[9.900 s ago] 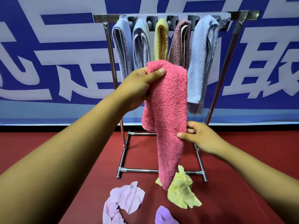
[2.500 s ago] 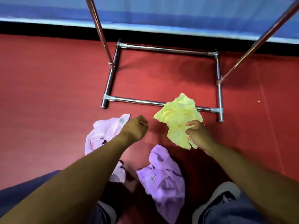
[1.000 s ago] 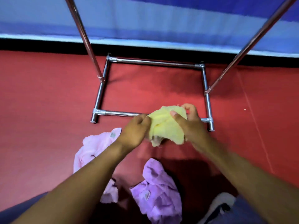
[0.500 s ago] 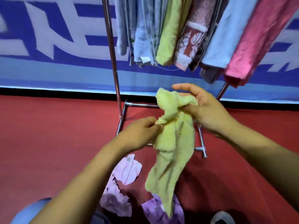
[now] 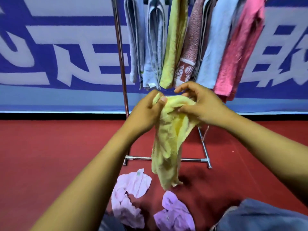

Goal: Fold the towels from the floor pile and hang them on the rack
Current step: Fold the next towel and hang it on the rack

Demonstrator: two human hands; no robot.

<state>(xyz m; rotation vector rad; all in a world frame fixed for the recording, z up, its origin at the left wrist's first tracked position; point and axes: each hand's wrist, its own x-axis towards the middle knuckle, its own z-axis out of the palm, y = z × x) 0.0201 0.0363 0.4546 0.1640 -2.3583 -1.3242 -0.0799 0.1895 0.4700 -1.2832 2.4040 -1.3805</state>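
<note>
Both hands raised in front of the rack (image 5: 120,47), working one yellow towel (image 5: 168,147). Left hand (image 5: 146,114) grips the towel's bunched top edge, thumb pressed over the cloth, fingers curled behind it. Right hand (image 5: 200,104) pinches the same top edge just beside the left, thumb underneath, fingers arched above. Towel hangs crumpled and unfolded from the two grips, lower end dangling clear above the red floor (image 5: 50,155). On the floor below: a pale pink towel (image 5: 130,189) and a lilac towel (image 5: 175,214), both rumpled, lying close together near the rack's front base bar. On the rack, hanging folded side by side, left to right: two grey-blue towels (image 5: 146,44), a yellow-green towel (image 5: 175,44), a patterned brown-pink towel (image 5: 190,47), a light blue towel (image 5: 215,44), a bright pink towel (image 5: 238,52). Blue-and-white banner (image 5: 66,47) behind.
</note>
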